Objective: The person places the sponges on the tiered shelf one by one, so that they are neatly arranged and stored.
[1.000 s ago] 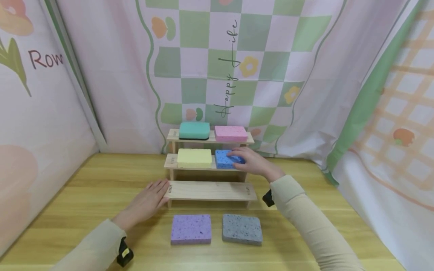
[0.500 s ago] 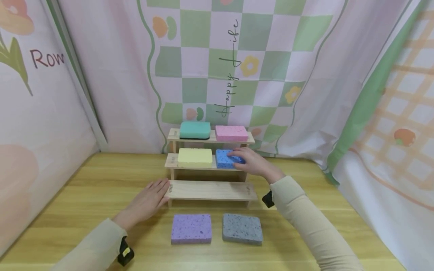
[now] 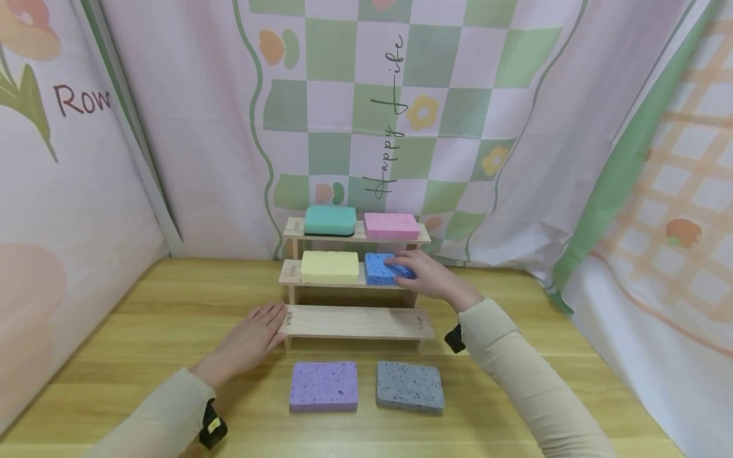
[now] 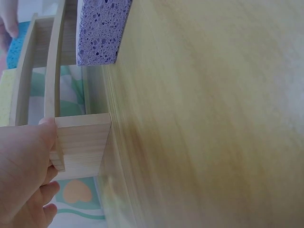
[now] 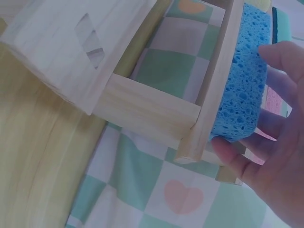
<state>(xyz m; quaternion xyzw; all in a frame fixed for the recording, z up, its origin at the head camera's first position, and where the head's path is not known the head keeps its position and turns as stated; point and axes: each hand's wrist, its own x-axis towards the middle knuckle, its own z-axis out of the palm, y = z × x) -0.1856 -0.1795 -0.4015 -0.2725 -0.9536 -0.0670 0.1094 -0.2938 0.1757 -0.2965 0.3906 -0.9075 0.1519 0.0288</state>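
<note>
My right hand (image 3: 426,273) holds a blue sponge (image 3: 378,270) on the right side of a wooden three-tier shelf's middle tier. In the right wrist view, its thumb and fingers are spread around the blue sponge (image 5: 242,76), which sits on the board. My left hand (image 3: 249,337) grips the left end of the wooden shelf's (image 3: 355,322) lowest tier. In the left wrist view, the left hand (image 4: 23,171) has its thumb at the board's front edge and fingers around its end. Left of the blue sponge lies a yellow sponge (image 3: 329,267).
A teal sponge (image 3: 330,220) and a pink sponge (image 3: 392,225) lie on the top tier. In front of the shelf, a purple sponge (image 3: 323,386) and a grey sponge (image 3: 409,387) lie on the wooden table (image 3: 515,381). Patterned curtains (image 3: 332,108) stand behind and at both sides.
</note>
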